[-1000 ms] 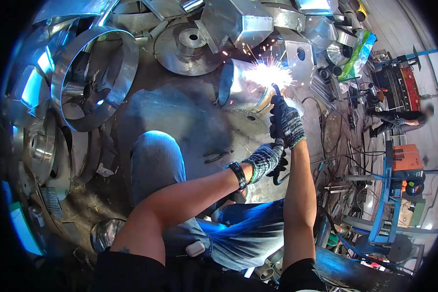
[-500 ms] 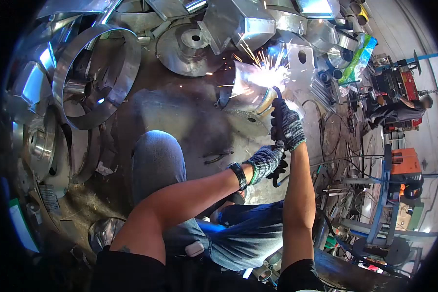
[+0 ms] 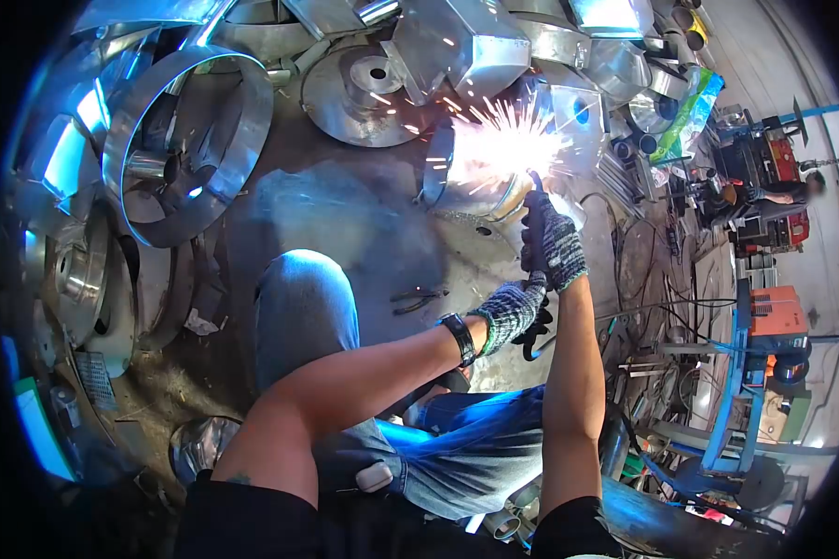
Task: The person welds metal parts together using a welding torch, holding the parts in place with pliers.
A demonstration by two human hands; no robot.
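- I am gripping the welding torch (image 3: 536, 228) with both gloved hands: my right hand (image 3: 559, 247) is wrapping the upper handle, and my left hand (image 3: 510, 312) is clasping it lower down, toward 7 o'clock of the right.
- I am pointing the torch tip toward 12 o'clock, where it is meeting the near edge of a short metal cylinder (image 3: 457, 196). The cylinder is lying on its side at about 1 o'clock from mid-view, its open mouth facing 9 o'clock.
- The live change is happening at that edge: a white arc (image 3: 508, 149) is flaring and streaks of spark are fanning out, so I am judging that metal is melting there. The glare is hiding the joint, and I cannot tell how the bead is forming.
- Pliers (image 3: 419, 298) are lying near mid-view, at 9 o'clock of my left hand.
- A flanged disc (image 3: 345, 121) is resting at 11 o'clock, and a large metal ring (image 3: 196, 219) is standing at 10 o'clock.
- A green-and-blue bag (image 3: 690, 116) is sitting at 2 o'clock, while another person (image 3: 783, 196) is appearing between 2 and 3, well apart from my hands.
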